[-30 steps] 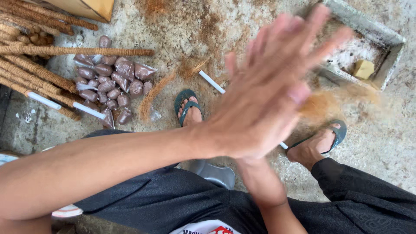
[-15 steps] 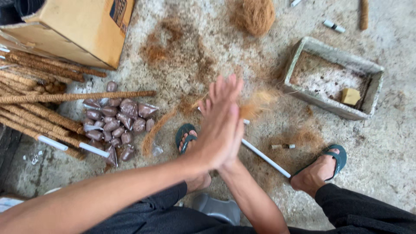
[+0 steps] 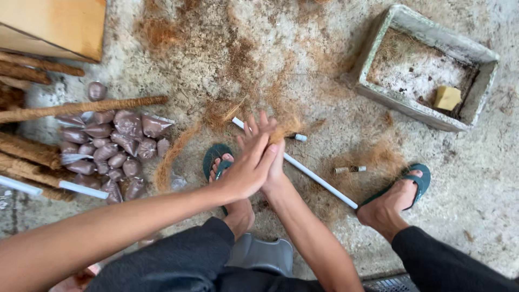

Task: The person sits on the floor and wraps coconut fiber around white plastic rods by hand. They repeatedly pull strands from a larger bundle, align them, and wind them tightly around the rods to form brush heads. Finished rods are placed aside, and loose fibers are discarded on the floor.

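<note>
My left hand [image 3: 246, 172] and my right hand [image 3: 260, 128] are pressed flat together, palm to palm, low over the floor between my feet. A small tuft of brown coir fibre [image 3: 282, 133] sticks out from between them at the fingertips. The left hand lies on top and hides most of the right palm. Just beyond the hands a thin white pipe [image 3: 320, 182] lies slanted on the concrete. Loose fibre is strewn around it.
Several small bags of brown material [image 3: 116, 146] are piled at the left, beside fibre-wrapped poles [image 3: 81, 108] and a cardboard box [image 3: 54, 24]. A concrete trough [image 3: 378, 94] holding a yellow block [image 3: 447, 97] stands at the upper right. I sit on a grey stool [image 3: 265, 254], in green sandals [image 3: 419, 181].
My hands, raised close to the camera a second ago, have dropped toward the floor, staying pressed together and sliding against each other. The view has shifted slightly downward.
</note>
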